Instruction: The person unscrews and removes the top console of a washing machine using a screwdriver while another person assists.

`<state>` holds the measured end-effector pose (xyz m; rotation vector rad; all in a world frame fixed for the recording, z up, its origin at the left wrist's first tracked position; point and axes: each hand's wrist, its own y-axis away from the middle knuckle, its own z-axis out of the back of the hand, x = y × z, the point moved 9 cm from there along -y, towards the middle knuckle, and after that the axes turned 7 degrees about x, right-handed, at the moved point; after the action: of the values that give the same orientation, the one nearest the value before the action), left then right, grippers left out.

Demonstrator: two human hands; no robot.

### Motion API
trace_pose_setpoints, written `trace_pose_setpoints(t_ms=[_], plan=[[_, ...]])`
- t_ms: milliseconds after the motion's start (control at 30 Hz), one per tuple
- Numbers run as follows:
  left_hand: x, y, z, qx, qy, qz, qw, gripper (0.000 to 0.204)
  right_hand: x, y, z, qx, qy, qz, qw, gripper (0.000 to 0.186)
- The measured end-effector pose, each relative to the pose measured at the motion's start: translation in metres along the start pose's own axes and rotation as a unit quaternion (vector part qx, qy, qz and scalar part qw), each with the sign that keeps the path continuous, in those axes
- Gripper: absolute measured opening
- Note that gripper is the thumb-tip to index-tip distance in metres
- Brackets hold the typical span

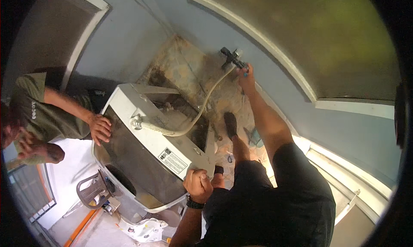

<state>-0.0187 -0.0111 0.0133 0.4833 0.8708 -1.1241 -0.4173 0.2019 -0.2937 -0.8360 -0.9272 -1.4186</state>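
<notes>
Right hand (246, 73) grips the wall tap (232, 57) (hose (202, 107) attached), left hand (198, 184) on washing machine (159, 148).

Glossy white plastic washing machine (150, 135), pale rubbery hose (202, 107), rough stained floor (185, 66).

White rectangular label (173, 160) on washing machine (129, 105)

one washing machine (150, 152), one hose (202, 105), one tap (233, 57), one chair (92, 189) (plastic).
</notes>
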Motion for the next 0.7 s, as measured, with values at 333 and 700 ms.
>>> trace_pose_setpoints(t_ms=[333,700], plan=[[0.011,0.010,-0.007,-0.007,-0.082,-0.008,0.997,0.028,-0.028,-0.015,-0.044,0.037,-0.396,-0.204,0.894,0.029],[0.019,0.014,-0.013,0.023,-0.091,0.005,0.996,0.026,0.042,-0.012,-0.013,-0.057,0.261,0.162,0.950,0.034]])
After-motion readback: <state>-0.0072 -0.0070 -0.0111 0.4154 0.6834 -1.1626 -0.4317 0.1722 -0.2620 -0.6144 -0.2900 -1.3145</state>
